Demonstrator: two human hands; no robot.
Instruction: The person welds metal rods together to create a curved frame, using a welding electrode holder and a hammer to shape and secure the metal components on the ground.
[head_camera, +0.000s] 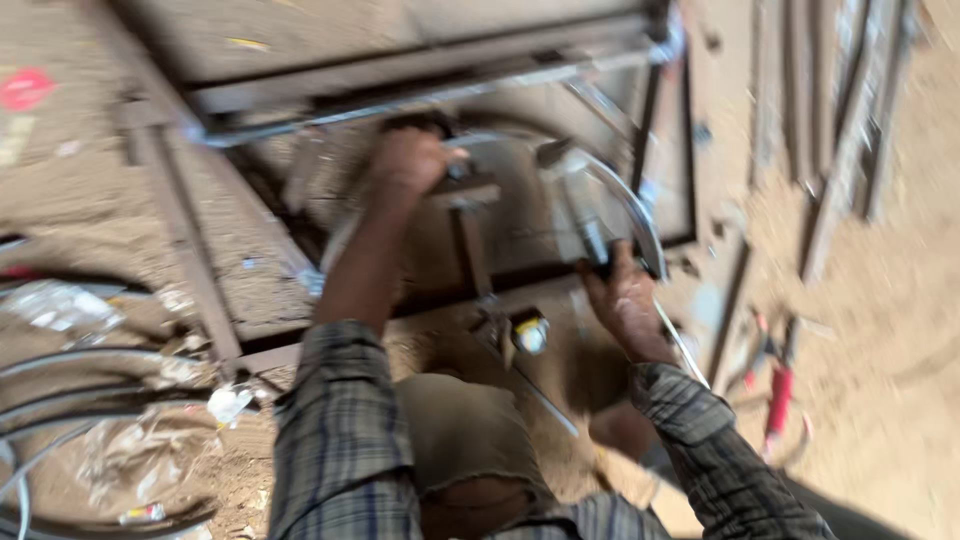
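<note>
Gripping a small dark block-shaped part (470, 190) on top of a metal frame (420, 70), the left hand (410, 160) has its fingers curled tight around it, so that grip is closed on the part. A thin upright rod (472, 250) runs down from that part toward the person's knees. The right hand (625, 300) lies lower and to the right, fingers wrapped around the dark handle of a pale, blurred tool (575, 195) whose body points up toward a curved metal rod (625, 205); this grip is closed on the tool. The curved rod arcs from near the left hand, over the tool, and down past the right hand's wrist. All of it sits on a dusty floor (890, 330), with the frame lying flat and reaching toward the far edge of the floor in view.

A small round yellow-and-white object (532, 333) lies between the forearms, near the knees. A red-handled tool (780, 395) lies on the floor to the right, well apart from the right hand. Dark cables (70, 405) and crumpled plastic wrap (60, 305) lie at the left. Motion blur hides finer detail.
</note>
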